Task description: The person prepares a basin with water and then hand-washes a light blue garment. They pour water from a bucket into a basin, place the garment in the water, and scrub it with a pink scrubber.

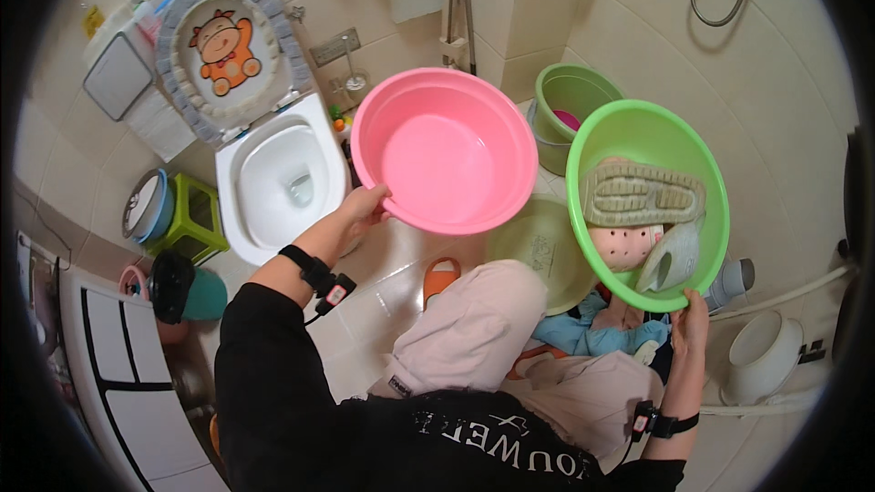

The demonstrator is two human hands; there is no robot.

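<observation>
My left hand (367, 207) grips the near left rim of a pink plastic basin (437, 164), which has nothing in it and is held up in front of me. With my right hand (690, 318) I hold the near rim of a bright green plastic basin (718, 219), tilted. Inside it lie a sole-up shoe (642, 193), a pink clog with holes (621, 246) and a pale grey slipper (673, 256). Under and between the two lies a dull green basin (540, 246) on the floor. Light blue cloth (581, 333) lies beside my right knee.
A white toilet (236, 219) with its padded lid raised stands at the left. Green buckets (581, 82) are behind the bright green basin. A teal bin (205, 295), a green stool (198, 219) and a white cabinet (137, 417) line the left. A white tub (762, 355) sits at the right.
</observation>
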